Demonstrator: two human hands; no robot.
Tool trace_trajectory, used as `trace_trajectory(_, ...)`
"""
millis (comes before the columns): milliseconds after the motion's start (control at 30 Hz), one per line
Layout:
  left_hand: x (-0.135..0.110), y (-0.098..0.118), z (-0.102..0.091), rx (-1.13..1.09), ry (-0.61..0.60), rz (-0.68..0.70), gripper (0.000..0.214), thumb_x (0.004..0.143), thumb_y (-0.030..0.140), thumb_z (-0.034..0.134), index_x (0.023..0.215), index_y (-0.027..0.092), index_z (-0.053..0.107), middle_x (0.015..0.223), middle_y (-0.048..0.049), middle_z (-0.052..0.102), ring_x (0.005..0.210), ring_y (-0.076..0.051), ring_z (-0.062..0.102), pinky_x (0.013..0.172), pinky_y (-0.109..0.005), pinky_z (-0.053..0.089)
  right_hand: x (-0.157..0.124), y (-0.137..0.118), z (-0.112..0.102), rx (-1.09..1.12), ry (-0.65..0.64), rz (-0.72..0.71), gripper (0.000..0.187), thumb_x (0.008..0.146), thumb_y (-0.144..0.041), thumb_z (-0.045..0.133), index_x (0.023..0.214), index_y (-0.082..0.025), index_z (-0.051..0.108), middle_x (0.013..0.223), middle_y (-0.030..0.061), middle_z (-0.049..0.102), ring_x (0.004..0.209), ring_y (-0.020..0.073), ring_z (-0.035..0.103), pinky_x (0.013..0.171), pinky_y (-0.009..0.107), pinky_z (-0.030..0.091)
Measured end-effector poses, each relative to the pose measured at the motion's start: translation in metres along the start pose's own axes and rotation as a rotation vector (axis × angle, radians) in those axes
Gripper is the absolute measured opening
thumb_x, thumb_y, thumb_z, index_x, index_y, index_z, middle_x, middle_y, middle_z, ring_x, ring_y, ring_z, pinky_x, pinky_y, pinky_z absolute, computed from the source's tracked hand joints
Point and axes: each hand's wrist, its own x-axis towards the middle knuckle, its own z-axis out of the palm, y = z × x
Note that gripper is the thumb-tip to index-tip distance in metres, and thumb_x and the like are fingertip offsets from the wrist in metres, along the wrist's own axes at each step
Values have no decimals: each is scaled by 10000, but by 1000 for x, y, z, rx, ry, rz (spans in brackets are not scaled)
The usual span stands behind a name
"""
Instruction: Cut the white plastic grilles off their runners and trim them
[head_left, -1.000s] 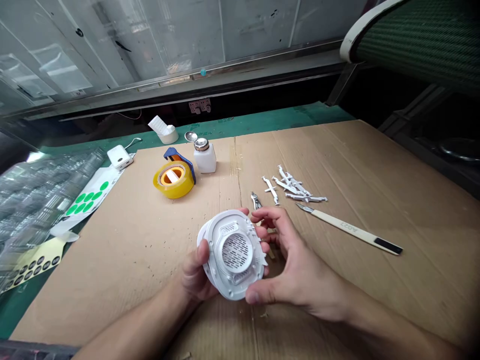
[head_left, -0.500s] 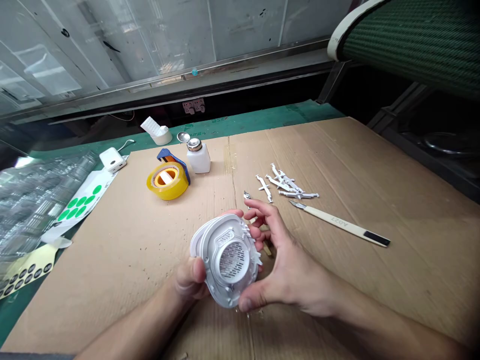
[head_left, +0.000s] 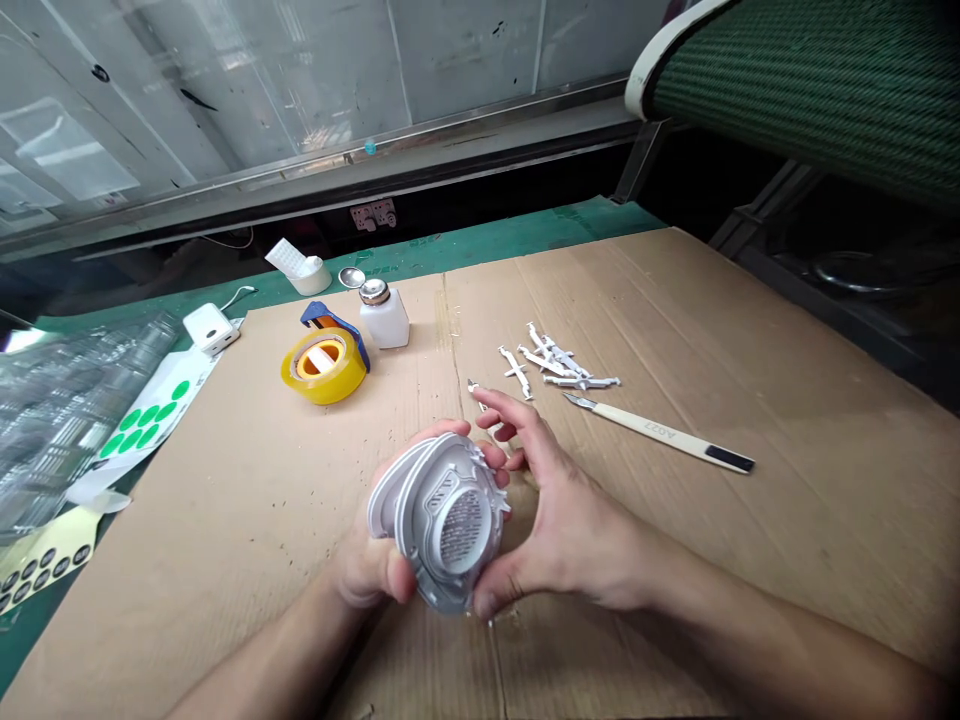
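Observation:
A light grey plastic housing (head_left: pixel 427 500) with a round slotted grille is held up over the cardboard. My left hand (head_left: pixel 375 565) grips its left side, thumb in front and fingers behind, partly hidden. On the other side, my right hand (head_left: pixel 555 510) curves around the housing, its thumb against the lower right edge and fingertips by the toothed upper right edge. The housing looks like stacked shells, with a gap showing at the left. Just beyond my right fingertips lies a small metal-tipped piece (head_left: pixel 472 386), partly hidden.
Several white plastic clips (head_left: pixel 559 358) lie beyond my hands, near a craft knife (head_left: pixel 667 432). Yellow tape (head_left: pixel 341 380) on a blue dispenser and a white pump bottle (head_left: pixel 386 320) stand at left-centre. Sticker sheets (head_left: pixel 150 410) lie leftward; a green conveyor belt (head_left: pixel 810 90) overhangs at right.
The housing has tilted so its grille faces more to the right and its left-side gap shows more. My hands stay on it. The whole view has shifted slightly.

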Motion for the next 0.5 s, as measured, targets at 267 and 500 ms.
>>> trace_trajectory(267,8,4,13,99,-13,52,846,611,508,881,1340,241,543,1339,-158,588,1344,-427,460,1130,-580,348,-3,-6,2,-105,24,-77,1351,329,-519,983,1473,-454,268,1348,50,453,1212,339,482,1049,579,422)
trace_trajectory(500,2,1,8,-36,-18,73,756,702,537,796,1360,314,500,1304,-113,607,1285,-372,533,1069,-544,443,1,-6,-7,-77,40,50,1258,370,-441,990,1427,-469,310,1469,17,357,1298,333,403,1071,584,389)
